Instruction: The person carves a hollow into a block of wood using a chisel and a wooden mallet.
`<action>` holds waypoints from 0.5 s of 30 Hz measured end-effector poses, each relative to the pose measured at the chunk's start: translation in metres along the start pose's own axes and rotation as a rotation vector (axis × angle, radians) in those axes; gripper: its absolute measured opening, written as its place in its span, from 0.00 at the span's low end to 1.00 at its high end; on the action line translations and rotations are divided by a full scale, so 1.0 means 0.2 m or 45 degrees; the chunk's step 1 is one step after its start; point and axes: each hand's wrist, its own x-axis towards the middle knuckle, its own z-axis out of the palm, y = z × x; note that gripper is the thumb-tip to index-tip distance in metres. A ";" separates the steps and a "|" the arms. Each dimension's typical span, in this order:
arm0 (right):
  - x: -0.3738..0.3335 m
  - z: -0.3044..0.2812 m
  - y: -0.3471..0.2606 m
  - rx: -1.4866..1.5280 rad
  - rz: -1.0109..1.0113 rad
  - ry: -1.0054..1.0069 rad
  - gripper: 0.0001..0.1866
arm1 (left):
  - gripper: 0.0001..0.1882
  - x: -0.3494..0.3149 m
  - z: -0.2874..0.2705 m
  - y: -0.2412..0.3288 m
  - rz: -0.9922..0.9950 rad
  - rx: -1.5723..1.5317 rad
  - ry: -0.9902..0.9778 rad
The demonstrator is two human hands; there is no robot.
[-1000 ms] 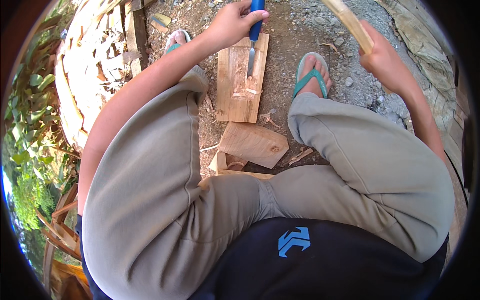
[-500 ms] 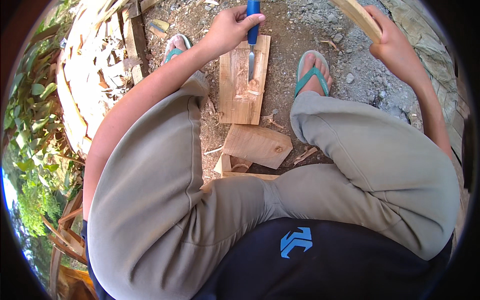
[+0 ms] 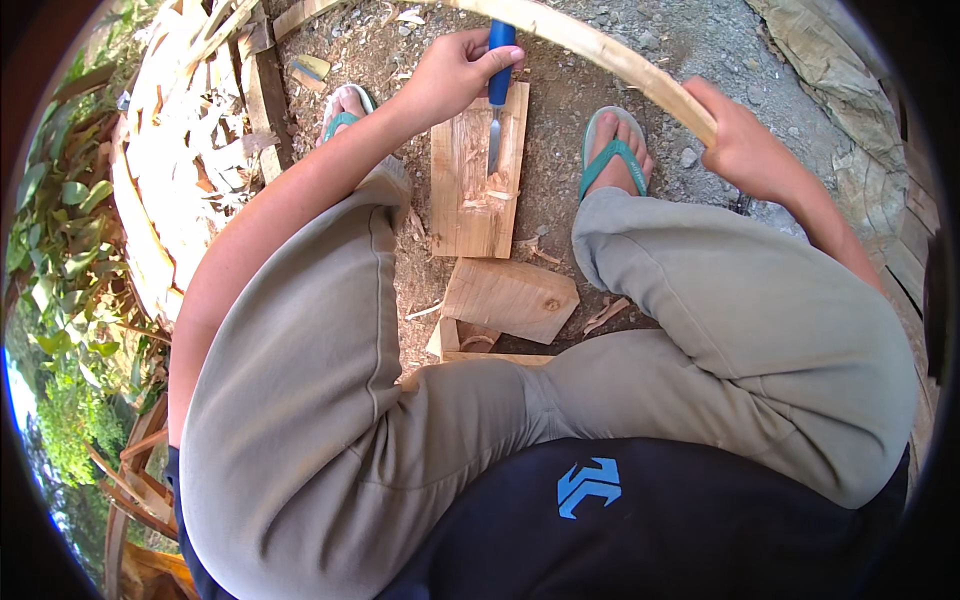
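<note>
Whittling over a scarred wooden board

The board point(image 3: 478, 180) is lying between the sandalled feet, already carrying gouges and chips; beyond it the right hand point(image 3: 740, 140) is clasping a long curved wooden strip point(image 3: 600, 48), while above it the left hand point(image 3: 455, 75) is fisting a blue-handled knife point(image 3: 497, 90), tip down, shaving apparently unfinished.

Glossy blue plastic handle, dull metal blade: knife point(image 3: 497, 90). Pale raw wood, rough and gouged: board point(image 3: 478, 170). Smooth bare wood: curved strip point(image 3: 610, 55). Gritty dirt ground point(image 3: 560, 130).
</note>
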 end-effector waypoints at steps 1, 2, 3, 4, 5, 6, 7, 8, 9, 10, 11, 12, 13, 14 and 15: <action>0.00 -0.01 0.01 -0.029 -0.018 0.007 0.31 | 0.18 -0.01 0.01 0.00 -0.008 -0.011 0.001; 0.01 -0.03 0.01 -0.058 -0.036 0.023 0.30 | 0.18 -0.01 0.02 0.00 -0.015 -0.022 0.000; 0.02 -0.04 0.02 -0.081 -0.066 0.032 0.29 | 0.18 -0.02 0.01 -0.01 0.000 0.012 0.006; 0.01 -0.15 -0.09 -0.071 0.058 0.118 0.27 | 0.18 0.01 0.03 -0.01 0.027 0.019 -0.031; 0.05 -0.17 -0.14 -0.025 0.115 0.186 0.25 | 0.17 -0.02 -0.01 -0.02 0.023 0.074 -0.015; 0.04 -0.16 -0.14 -0.029 0.120 0.145 0.25 | 0.18 -0.03 0.00 -0.01 0.030 0.048 -0.014; 0.03 -0.14 -0.14 -0.033 0.123 0.103 0.24 | 0.18 -0.03 0.00 0.00 0.017 0.030 -0.018; 0.02 -0.12 -0.13 -0.039 0.132 0.062 0.24 | 0.18 -0.03 0.00 -0.01 0.005 0.009 -0.028; 0.01 -0.08 -0.11 -0.044 0.141 0.020 0.24 | 0.18 -0.02 0.00 -0.01 -0.007 -0.011 -0.037; -0.03 0.00 0.06 -0.228 -0.096 -0.093 0.25 | 0.18 0.01 0.03 0.00 0.005 -0.008 -0.057; -0.03 -0.01 0.03 -0.195 -0.035 -0.044 0.26 | 0.19 0.00 0.03 -0.01 -0.005 0.008 -0.056; -0.02 -0.02 -0.01 -0.160 0.017 -0.003 0.28 | 0.19 -0.01 0.03 -0.02 -0.022 0.023 -0.045; -0.03 -0.03 -0.04 -0.115 0.073 0.026 0.30 | 0.19 -0.03 0.02 -0.02 -0.016 0.024 -0.037; 0.01 -0.12 -0.06 -0.074 0.135 0.041 0.31 | 0.19 -0.04 0.01 -0.01 -0.010 0.024 -0.029; 0.01 -0.13 -0.07 0.038 0.167 0.078 0.30 | 0.19 -0.03 0.00 0.01 0.012 0.023 -0.030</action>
